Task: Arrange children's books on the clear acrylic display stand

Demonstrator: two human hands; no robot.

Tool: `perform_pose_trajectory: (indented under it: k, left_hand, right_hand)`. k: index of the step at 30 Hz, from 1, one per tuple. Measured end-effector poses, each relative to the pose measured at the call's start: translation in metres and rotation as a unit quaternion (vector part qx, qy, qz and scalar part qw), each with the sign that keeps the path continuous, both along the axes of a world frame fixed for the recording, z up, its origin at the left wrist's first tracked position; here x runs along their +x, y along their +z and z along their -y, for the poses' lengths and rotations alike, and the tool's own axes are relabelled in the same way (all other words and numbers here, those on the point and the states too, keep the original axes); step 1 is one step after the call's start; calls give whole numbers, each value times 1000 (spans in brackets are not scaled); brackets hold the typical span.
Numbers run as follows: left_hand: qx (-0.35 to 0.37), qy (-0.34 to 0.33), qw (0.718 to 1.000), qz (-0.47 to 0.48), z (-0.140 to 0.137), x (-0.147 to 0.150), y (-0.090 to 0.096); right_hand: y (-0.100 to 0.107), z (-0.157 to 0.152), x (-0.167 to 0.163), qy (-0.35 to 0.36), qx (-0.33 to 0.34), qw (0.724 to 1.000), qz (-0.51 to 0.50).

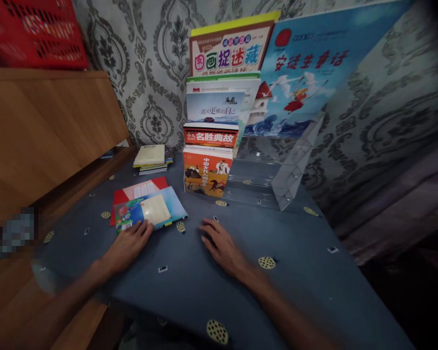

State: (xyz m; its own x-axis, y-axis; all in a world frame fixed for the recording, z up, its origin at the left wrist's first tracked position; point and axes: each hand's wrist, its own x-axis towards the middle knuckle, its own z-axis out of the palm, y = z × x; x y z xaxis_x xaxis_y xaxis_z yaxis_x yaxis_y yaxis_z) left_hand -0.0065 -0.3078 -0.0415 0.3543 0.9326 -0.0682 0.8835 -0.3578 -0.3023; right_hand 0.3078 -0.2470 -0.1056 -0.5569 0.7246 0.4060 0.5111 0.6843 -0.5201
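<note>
My left hand (pixel 133 243) lies at the near edge of a thin colourful book (pixel 155 208), its fingertips touching the cover. That book overlaps a light blue book (pixel 177 206) and a red book (pixel 160 183) on the table. My right hand (pixel 221 245) is over the tablecloth to the right of these books, fingers apart and nothing in it. Behind it stands a clear tiered book rack (pixel 282 187). An orange book (pixel 207 172) fills the front left tier, with several others stepped up behind it. A large blue storybook (pixel 299 73) stands at the back right.
A small stack of books (pixel 149 158) sits at the back left of the table, by the wall. A wooden cabinet (pixel 54 141) with a red plastic basket (pixel 36 34) on top borders the left side. The blue-grey tablecloth (pixel 302 291) has a pineapple print.
</note>
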Motion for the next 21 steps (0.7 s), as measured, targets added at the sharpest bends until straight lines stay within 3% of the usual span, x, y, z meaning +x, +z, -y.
perform_pose_trajectory:
  k: [3, 7, 11, 15, 17, 21]
  left_hand:
    - [13, -48, 998, -42, 33, -1, -22]
    - [47, -99, 994, -18, 78, -8, -43]
    - [61, -127, 989, 46, 101, 1, -33]
    - [35, -107, 982, 154, 66, 3, -11]
    - [76, -52, 982, 165, 32, -5, -8]
    - [78, 77, 982, 153, -39, -22, -16]
  right_hand:
    - [-1, -1, 0, 2, 4, 1000, -3]
    - [-1, -1, 0, 2, 4, 1000, -5]
    - [1, 2, -1, 2, -11, 1000, -3]
    - [2, 3, 0, 12, -6, 1000, -6]
    - [2, 3, 0, 15, 0, 1000, -2]
    - [4, 3, 1, 18, 3, 1000, 10]
